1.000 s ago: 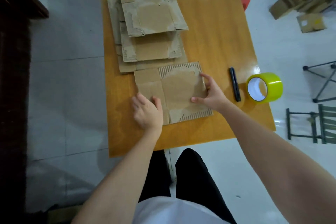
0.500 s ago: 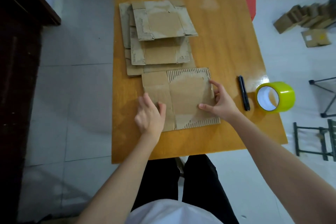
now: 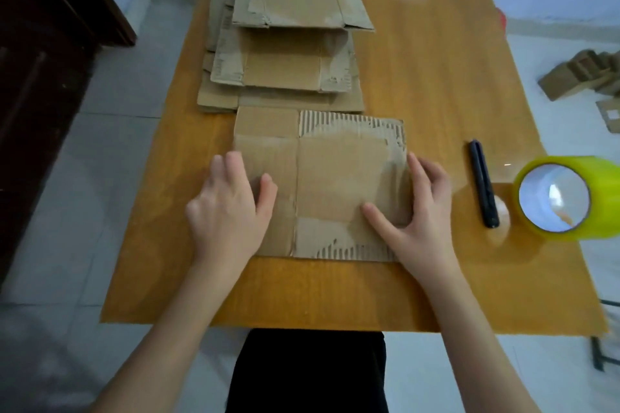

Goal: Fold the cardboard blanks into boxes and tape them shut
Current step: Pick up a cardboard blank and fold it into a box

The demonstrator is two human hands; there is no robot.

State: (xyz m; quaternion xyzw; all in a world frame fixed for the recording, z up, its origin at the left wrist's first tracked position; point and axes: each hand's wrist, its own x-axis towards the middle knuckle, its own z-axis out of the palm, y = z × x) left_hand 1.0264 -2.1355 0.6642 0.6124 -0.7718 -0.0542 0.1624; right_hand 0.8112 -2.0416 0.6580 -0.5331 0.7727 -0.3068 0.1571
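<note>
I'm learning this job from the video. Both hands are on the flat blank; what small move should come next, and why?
Probably lift the cardboard blank off the table and push it open. It lies flat, the left hand and right hand sit at its opposite edges, and the tape roll is untouched.

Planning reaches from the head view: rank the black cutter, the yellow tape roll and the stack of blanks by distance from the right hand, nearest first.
1. Black cutter, just right of the right hand.
2. Yellow tape roll, farther right, at the table edge.
3. Stack of blanks, across the table, ahead and left.
</note>
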